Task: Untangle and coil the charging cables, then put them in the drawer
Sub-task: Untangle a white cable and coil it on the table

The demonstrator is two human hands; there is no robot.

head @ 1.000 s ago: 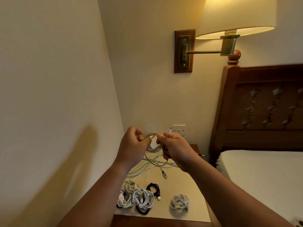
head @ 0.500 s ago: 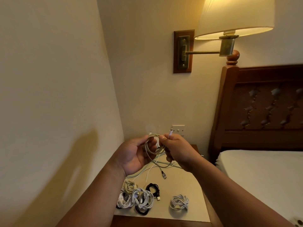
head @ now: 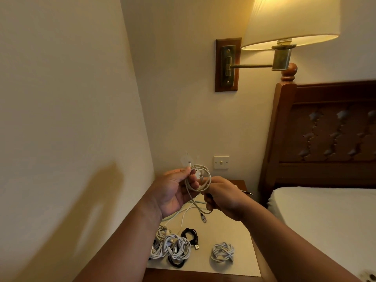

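A beige braided cable (head: 200,178) is looped into a small coil above the bedside table (head: 223,231). My left hand (head: 173,192), palm up, pinches the coil at its top left. My right hand (head: 222,197) grips the cable's loose tail, whose USB plug (head: 204,218) dangles below. Several coiled white cables (head: 175,248) and a coiled black cable (head: 190,235) lie at the table's front left. Another white coil (head: 222,252) sits at the front right. Loose white and pale green cables (head: 179,213) lie tangled under my hands. No drawer is in view.
A wall runs close along the left. A lit wall lamp (head: 289,23) hangs above on a brass arm. A wall switch (head: 221,162) is behind the table. The bed (head: 325,216) and its wooden headboard (head: 329,135) fill the right side.
My left hand turned palm up and now pinches the coil's top. My right hand dropped lower on the cable, and the coil gained a loop.
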